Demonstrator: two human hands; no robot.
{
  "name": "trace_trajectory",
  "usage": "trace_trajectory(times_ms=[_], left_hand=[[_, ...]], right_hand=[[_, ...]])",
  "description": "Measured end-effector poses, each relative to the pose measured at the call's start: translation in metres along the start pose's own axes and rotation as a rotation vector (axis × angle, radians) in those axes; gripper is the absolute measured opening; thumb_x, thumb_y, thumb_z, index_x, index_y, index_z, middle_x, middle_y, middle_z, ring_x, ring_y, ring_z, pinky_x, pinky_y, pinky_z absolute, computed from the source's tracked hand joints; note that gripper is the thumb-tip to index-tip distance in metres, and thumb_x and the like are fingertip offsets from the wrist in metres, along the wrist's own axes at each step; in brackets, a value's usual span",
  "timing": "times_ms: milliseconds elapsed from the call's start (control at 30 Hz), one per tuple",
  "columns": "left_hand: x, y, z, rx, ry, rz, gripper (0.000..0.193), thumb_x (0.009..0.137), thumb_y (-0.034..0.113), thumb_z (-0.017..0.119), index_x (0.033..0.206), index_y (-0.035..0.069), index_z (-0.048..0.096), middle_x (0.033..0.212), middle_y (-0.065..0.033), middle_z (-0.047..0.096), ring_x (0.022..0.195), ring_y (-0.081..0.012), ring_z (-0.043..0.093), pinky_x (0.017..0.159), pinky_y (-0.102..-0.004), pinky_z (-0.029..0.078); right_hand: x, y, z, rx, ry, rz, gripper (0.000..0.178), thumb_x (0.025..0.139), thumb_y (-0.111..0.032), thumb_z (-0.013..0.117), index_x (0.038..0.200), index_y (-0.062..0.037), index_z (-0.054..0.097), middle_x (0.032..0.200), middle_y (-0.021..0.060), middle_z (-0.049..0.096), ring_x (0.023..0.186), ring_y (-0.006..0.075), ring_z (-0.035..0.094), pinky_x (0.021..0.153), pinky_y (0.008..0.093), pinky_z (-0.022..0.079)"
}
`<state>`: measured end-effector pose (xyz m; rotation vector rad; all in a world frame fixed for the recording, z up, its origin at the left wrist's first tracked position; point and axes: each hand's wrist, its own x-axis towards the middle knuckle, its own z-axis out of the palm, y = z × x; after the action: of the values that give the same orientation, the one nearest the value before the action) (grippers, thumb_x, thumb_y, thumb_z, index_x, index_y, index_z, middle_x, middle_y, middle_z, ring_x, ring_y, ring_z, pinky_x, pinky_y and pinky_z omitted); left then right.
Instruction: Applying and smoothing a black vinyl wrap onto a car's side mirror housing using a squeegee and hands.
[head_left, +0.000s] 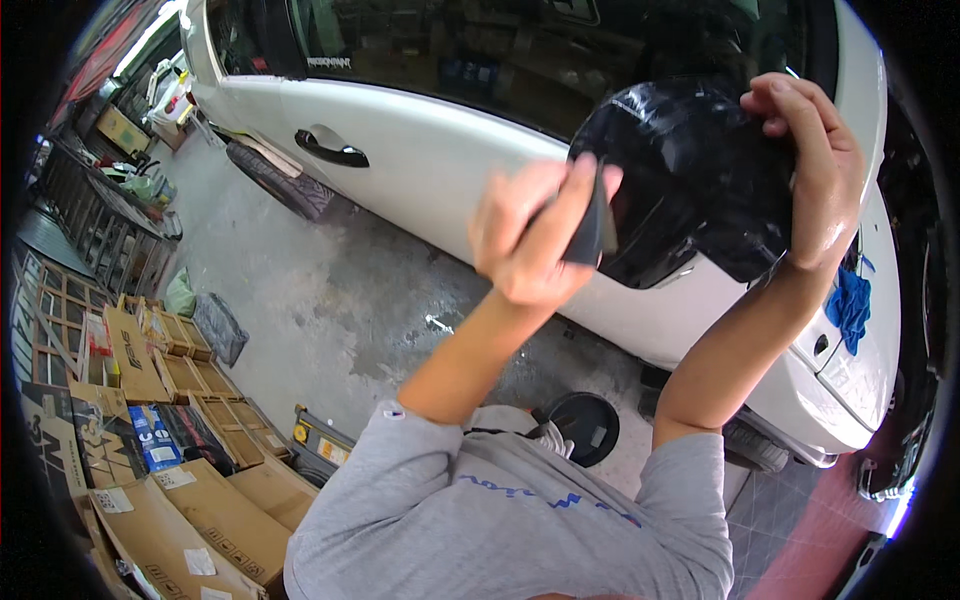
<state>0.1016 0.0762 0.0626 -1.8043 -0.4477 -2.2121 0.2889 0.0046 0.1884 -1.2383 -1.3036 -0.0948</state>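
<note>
A side mirror wrapped in glossy black film [690, 170] sticks out from the white car's door, its surface wrinkled and shiny in places. My left hand [540, 225], a little blurred, grips a dark flat squeegee [592, 228] at the mirror's left side. My right hand [820, 160] is at the right side, with fingers curled at the film's upper right edge. Its palm side lies along the mirror; the exact fingertip contact is partly hidden. Below the mirror, a pale strip of its base [690, 272] shows.
The white car door [420, 150] with a black handle [332, 148] runs across the front. A blue cloth [850, 308] lies on the car at right. Cardboard boxes [200, 510] stack at lower left. Near my feet stands a round black bucket [583, 425]. A loose tire [275, 180] lies farther left.
</note>
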Motion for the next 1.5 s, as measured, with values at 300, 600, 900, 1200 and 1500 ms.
trace_trajectory(times_ms=[300,600,900,1200,1500], left_hand=[[0.0,0.002,-0.006,0.029,-0.044,-0.039,0.033,0.074,-0.001,0.09,0.105,0.003,0.079,0.098,-0.0083,0.066,0.081,-0.0224,0.068,0.07,-0.0306,0.057],[-0.033,-0.002,-0.013,0.06,-0.069,-0.011,0.039,0.071,0.001,0.091,0.107,0.004,0.078,0.102,-0.0089,0.064,0.078,-0.023,0.065,0.067,-0.0333,0.054],[-0.064,-0.001,-0.023,0.036,-0.09,-0.052,0.041,0.068,-0.003,0.09,0.106,0.002,0.077,0.101,-0.0087,0.063,0.073,-0.0237,0.065,0.065,-0.0334,0.054],[-0.064,-0.005,-0.02,0.013,-0.077,-0.04,0.04,0.069,0.0,0.091,0.106,0.004,0.077,0.101,-0.0079,0.065,0.072,-0.0219,0.065,0.06,-0.0334,0.052],[-0.036,-0.012,-0.014,-0.015,-0.035,-0.047,0.041,0.067,0.0,0.092,0.105,0.003,0.078,0.1,-0.0092,0.066,0.084,-0.0242,0.067,0.069,-0.0332,0.056]], right_hand=[[-0.001,0.002,-0.001,-0.016,0.012,0.016,0.026,0.095,-0.021,0.063,0.097,-0.001,0.079,0.092,0.0078,0.076,0.089,0.0119,0.067,0.084,0.0249,0.046],[0.002,0.006,-0.004,-0.013,0.006,-0.01,0.026,0.096,-0.021,0.063,0.099,-0.0014,0.079,0.093,0.0078,0.077,0.089,0.0111,0.064,0.085,0.0244,0.046],[0.007,0.012,-0.016,-0.1,-0.057,0.038,0.03,0.101,-0.022,0.058,0.115,-0.0031,0.077,0.105,0.0119,0.076,0.097,0.0145,0.067,0.096,0.023,0.048],[0.008,0.009,-0.012,-0.097,-0.03,-0.035,0.028,0.097,-0.023,0.061,0.103,-0.0033,0.08,0.096,0.0086,0.078,0.093,0.0118,0.067,0.089,0.0238,0.046],[0.007,0.008,-0.011,-0.048,-0.03,0.047,0.027,0.095,-0.023,0.063,0.101,-0.0029,0.08,0.093,0.0079,0.077,0.093,0.011,0.067,0.087,0.0237,0.046]])
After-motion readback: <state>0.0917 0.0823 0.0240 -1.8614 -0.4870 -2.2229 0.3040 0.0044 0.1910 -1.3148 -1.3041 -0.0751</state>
